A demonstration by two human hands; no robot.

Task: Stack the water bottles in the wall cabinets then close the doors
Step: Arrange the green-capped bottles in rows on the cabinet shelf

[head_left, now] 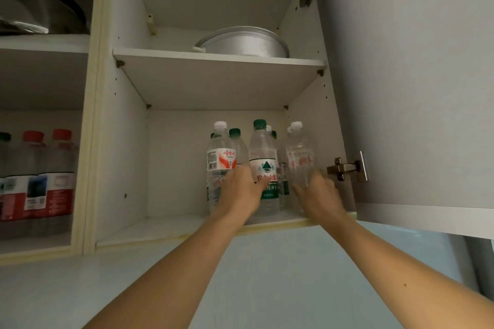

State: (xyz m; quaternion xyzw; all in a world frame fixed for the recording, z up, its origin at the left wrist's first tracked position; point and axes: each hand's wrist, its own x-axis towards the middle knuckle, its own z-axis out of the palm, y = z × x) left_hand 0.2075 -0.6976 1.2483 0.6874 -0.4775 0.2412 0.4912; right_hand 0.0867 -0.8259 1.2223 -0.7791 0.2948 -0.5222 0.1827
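Seating bottles on bottom shelf point(171, 230), right of centre; green-label bottle point(265, 165) gripped by left hand point(242, 192); clear bottle point(298, 157) gripped by right hand point(318, 196); best slid back upright against rear bottles; door point(406, 88) left open.

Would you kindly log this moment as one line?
left hand: on bottles | right hand: at white-capped bottle | cabinet door: open

Both hands' fingertips are hidden among the bottles point(263, 165), rear bottles show only caps, and the left edge crops the red-capped bottles point(40, 176).
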